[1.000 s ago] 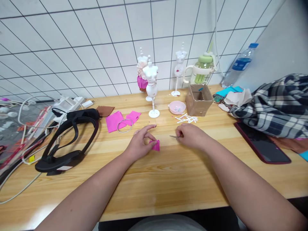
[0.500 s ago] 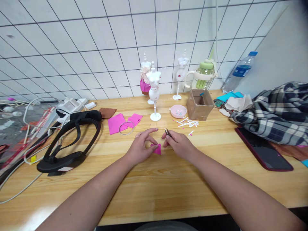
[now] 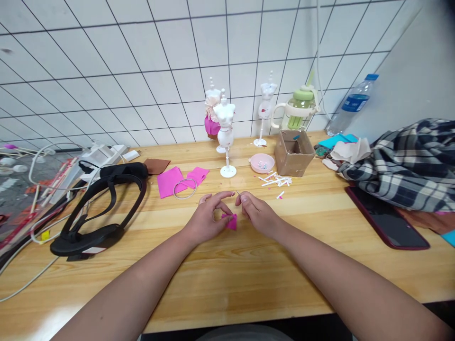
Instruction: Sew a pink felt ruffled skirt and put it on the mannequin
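Note:
Between the thumb and fingers of my left hand (image 3: 209, 217), a small magenta piece of cloth (image 3: 232, 223) is pinched, hanging over the table. A tiny pale bit, too small to name, shows at my left index fingertip. My right hand (image 3: 260, 214) is closed on tweezers (image 3: 238, 193); their thin tip points at that left fingertip, and the rest is hidden in the fingers. Whether tip and fingertip touch, I cannot tell. Just beyond my hands stands a white miniature dress form (image 3: 226, 135) on a round base.
Magenta cloth pieces (image 3: 169, 183) and a metal ring (image 3: 185, 188) lie left. Behind are a pink dish (image 3: 262, 164) of beads, white strips (image 3: 273, 179), a cardboard box (image 3: 294, 158) and a cup (image 3: 302, 106). A black headset strap (image 3: 103, 232) lies left, a phone (image 3: 387, 220) right.
My right hand has moved slightly left and turned, bringing the tweezers' tip to the left index fingertip. The tweezers' two points, apart before, now look close together. My left hand keeps its pinch.

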Available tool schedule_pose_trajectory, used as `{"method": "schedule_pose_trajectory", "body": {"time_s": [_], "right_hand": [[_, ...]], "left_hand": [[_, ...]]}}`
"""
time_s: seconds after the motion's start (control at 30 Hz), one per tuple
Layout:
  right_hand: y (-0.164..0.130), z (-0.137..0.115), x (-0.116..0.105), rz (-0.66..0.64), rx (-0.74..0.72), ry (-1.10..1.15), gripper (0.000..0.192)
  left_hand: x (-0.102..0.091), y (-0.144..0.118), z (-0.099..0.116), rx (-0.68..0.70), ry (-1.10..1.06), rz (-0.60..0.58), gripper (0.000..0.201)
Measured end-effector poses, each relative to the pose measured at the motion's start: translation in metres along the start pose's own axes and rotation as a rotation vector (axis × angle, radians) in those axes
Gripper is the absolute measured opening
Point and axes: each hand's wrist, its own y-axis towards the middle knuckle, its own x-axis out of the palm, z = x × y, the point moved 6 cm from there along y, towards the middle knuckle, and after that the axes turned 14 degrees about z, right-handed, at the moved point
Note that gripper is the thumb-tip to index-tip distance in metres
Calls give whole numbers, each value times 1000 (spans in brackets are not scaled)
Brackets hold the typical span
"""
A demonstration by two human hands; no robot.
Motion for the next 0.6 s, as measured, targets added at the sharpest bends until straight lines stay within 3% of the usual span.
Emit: {"method": "schedule_pose_trajectory", "body": {"time_s": [0.6], "right_hand": [[2, 13, 3, -53, 57, 6, 40]], "left_hand": [[1, 1, 1, -8, -8, -30, 54]]}}
